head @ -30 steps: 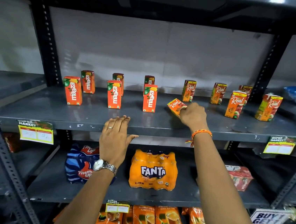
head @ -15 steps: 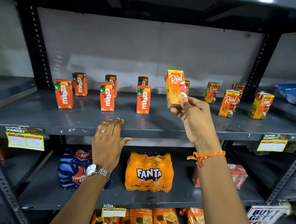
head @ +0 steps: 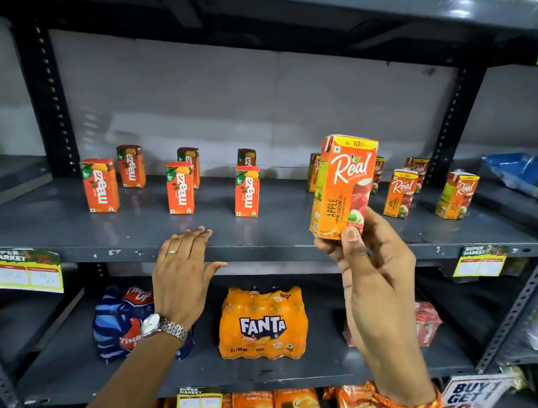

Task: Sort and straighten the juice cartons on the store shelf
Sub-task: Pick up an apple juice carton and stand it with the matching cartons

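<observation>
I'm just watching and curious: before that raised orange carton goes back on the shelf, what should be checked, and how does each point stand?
1. Grip: right hand pinches the orange Real apple juice carton at its base: ok.
2. Carton upright: ok.
3. Free space on the grey metal shelf beside the standing Real cartons: ok.
4. Left hand flat on the shelf edge, clear of the path: ok.
5. Red Maaza cartons grouped apart: ok.
6. Carton damage: cannot tell.

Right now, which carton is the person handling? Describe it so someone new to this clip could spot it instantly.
Find the grey metal shelf with the rows of small juice cartons, Maaza cartons left, Real cartons right. The right hand holds a Real apple juice carton upright by its bottom, in front of the Real group. It alone is off the shelf, looming larger than the rest.
</observation>
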Demonstrator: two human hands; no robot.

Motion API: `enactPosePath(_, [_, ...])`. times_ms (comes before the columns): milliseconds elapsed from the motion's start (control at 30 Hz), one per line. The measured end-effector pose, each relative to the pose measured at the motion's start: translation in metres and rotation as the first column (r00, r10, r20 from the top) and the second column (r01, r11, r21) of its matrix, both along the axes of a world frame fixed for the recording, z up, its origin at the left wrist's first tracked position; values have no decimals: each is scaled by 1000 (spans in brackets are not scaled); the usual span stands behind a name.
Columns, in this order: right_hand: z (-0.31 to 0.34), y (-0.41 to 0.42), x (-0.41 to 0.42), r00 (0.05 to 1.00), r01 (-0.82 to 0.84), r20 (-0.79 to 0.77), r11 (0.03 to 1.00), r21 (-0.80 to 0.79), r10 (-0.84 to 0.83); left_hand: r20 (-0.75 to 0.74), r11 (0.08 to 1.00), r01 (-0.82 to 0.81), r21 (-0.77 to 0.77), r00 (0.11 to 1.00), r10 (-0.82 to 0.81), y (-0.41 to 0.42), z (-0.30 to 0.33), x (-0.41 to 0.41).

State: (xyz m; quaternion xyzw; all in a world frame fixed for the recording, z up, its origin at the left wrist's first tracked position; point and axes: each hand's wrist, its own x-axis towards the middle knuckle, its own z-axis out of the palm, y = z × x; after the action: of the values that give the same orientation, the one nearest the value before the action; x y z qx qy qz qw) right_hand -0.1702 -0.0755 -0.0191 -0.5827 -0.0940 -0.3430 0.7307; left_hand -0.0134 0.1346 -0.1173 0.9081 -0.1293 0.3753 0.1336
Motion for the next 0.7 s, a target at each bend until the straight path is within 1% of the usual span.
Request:
enactPosePath(100, [6, -13, 4, 999, -50, -3, 994, 94, 51, -19, 1000, -7, 11, 1000, 7, -2, 2, -2])
enactPosePath(167, [9, -26, 13, 993, -98, -55, 982, 161, 108, -32, 1000, -4, 6, 999, 5, -4, 5, -4])
enactPosePath(233, [11, -40, 27, 979, -138, -117, 964, 228, 168, -32, 999, 38, -1, 999, -38, -11, 10, -9])
enactPosePath(267, [11, -48, 36, 974, -123, -162, 969, 215, 159, -23, 997, 73, 20, 997, -73, -18, 12, -14])
enactPosePath(300, [12, -57, 46, 968, -84, -221, 984, 157, 118, -6, 992, 111, 59, 994, -110, -28, 14, -20])
enactPosePath(367, [13, -76, 70, 944, 1, -331, 1000, -20, -7, 26, 973, 176, 146, 983, -182, -52, 17, -29])
enactPosePath(400, [14, -86, 84, 927, 29, -369, 994, -102, -65, 26, 963, 201, 177, 978, -209, -64, 18, -31])
enactPosePath(467, [14, -105, 112, 897, 53, -419, 975, -214, -141, 5, 952, 229, 205, 972, -235, -84, 19, -32])
enactPosePath(567, [9, -130, 154, 848, 73, -479, 945, -320, -228, -14, 962, 195, 192, 980, -196, -99, 18, -28])
enactPosePath(700, [2, -149, 188, 782, 36, -521, 858, -512, -343, 80, 979, 154, 136, 983, -166, -105, 8, -19])
